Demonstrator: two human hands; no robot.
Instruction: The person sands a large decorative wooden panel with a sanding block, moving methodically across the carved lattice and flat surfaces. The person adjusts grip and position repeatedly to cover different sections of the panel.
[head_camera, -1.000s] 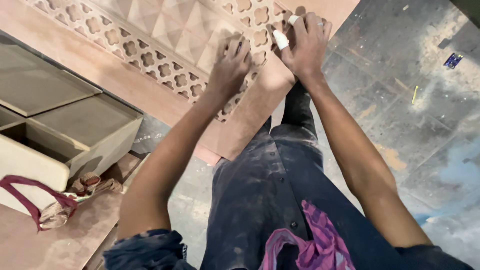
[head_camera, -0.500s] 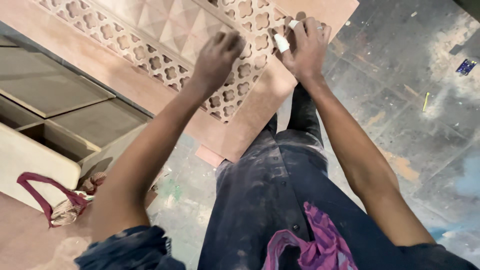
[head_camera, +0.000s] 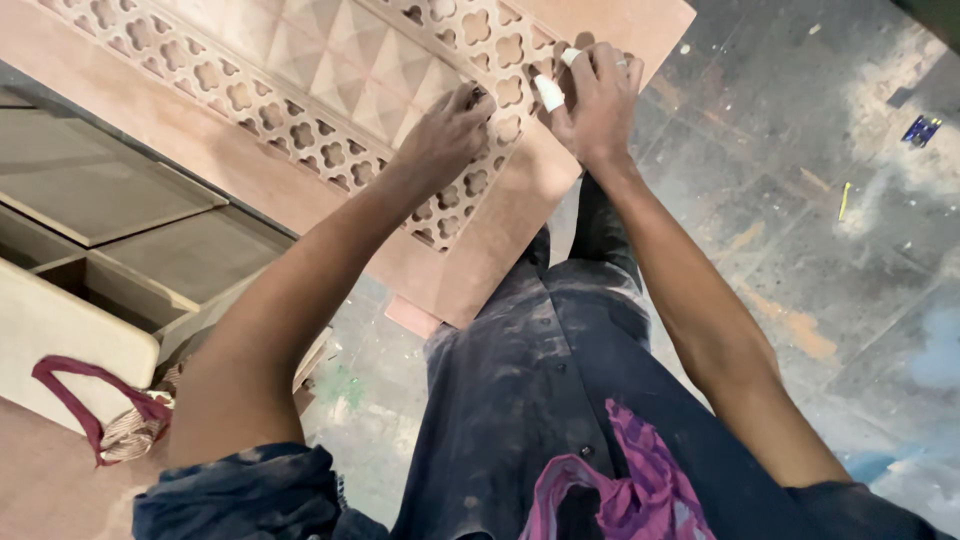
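No labels, signs or screens show anywhere in the view. The only thing that may count as a package is a small flat blue wrapper or scrap lying on the grey, paint-stained concrete floor near the right edge of the view, well apart from everything else. It is too small to tell its exact kind.
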